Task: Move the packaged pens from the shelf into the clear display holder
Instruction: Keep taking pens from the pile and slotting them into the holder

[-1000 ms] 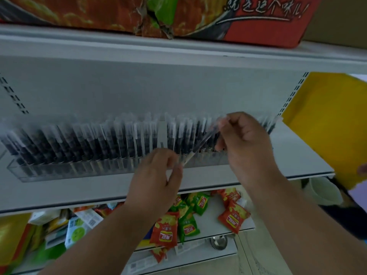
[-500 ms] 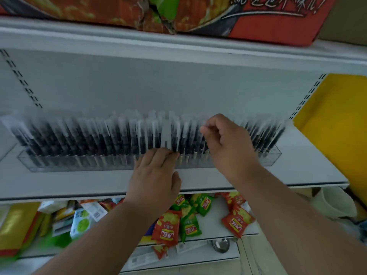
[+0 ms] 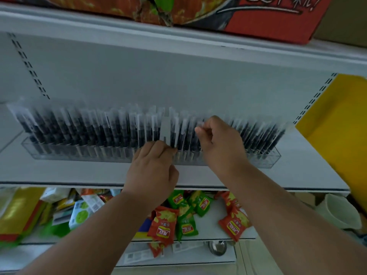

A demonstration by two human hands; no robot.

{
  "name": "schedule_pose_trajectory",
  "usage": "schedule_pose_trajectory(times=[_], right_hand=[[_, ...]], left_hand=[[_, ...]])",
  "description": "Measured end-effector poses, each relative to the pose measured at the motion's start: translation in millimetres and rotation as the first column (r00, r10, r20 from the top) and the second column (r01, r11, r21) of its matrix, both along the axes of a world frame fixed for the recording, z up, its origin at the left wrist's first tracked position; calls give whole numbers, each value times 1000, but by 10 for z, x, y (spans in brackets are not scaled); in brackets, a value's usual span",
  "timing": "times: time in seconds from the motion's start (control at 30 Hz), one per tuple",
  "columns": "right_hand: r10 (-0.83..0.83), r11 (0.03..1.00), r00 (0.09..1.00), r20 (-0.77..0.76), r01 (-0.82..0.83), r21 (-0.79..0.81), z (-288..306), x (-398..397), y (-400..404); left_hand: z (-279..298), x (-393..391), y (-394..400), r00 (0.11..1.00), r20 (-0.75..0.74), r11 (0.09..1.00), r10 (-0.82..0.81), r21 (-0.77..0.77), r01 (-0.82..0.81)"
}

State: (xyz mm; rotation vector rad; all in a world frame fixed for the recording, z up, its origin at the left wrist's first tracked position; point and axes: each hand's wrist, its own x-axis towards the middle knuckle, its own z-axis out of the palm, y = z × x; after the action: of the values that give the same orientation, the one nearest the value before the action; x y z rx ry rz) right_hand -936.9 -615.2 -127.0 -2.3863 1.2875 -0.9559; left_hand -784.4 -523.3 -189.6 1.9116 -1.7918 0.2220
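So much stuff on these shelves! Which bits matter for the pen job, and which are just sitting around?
Part of the job:
- packaged pens, standing in rows
- clear display holder on the shelf
- right hand, pinching a pen packet's top
- left hand, fingers at the holder's front

Just lying about:
- red snack packets
- green snack packets
- red carton on top
- yellow board
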Motion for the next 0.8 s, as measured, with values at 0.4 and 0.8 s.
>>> schedule_pose_trajectory(times=[0.4,0.8], right_hand=[[128,946,989,78,-98,-310,52,-41,291],[339,883,936,-92,-351,-311,288,1439,1173]], left_hand=[[131,17,275,996,-89,993,11,-115,-21],[96,1380,1453,963,-129,969,235,-49,-243]])
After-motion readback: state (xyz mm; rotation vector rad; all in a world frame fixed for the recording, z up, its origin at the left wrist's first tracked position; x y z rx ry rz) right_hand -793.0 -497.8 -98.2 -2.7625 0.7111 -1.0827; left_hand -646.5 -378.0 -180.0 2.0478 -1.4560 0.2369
